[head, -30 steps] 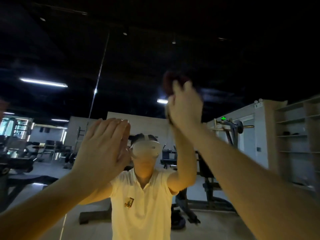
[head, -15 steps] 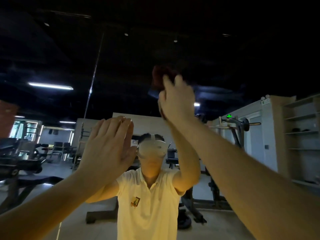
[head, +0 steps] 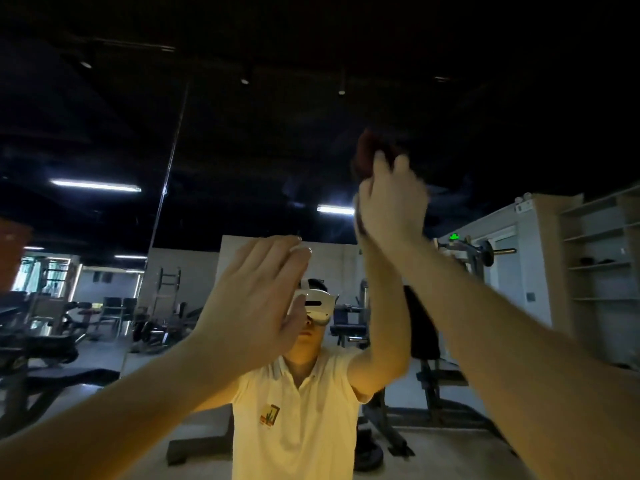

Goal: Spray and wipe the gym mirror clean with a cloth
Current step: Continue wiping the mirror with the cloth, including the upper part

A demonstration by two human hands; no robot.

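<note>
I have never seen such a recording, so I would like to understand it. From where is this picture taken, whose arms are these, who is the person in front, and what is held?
There is no machine here. The picture comes from a camera worn on a person's head, facing a large gym mirror. The two bare arms belong to that person; the figure in the white shirt and white headset is the same person's reflection. The left hand is open, flat against the glass, and holds nothing. The right hand, higher up, presses a dark red cloth to the mirror; blur hides how its fingers lie. The gym machines behind are reflections too.
</note>
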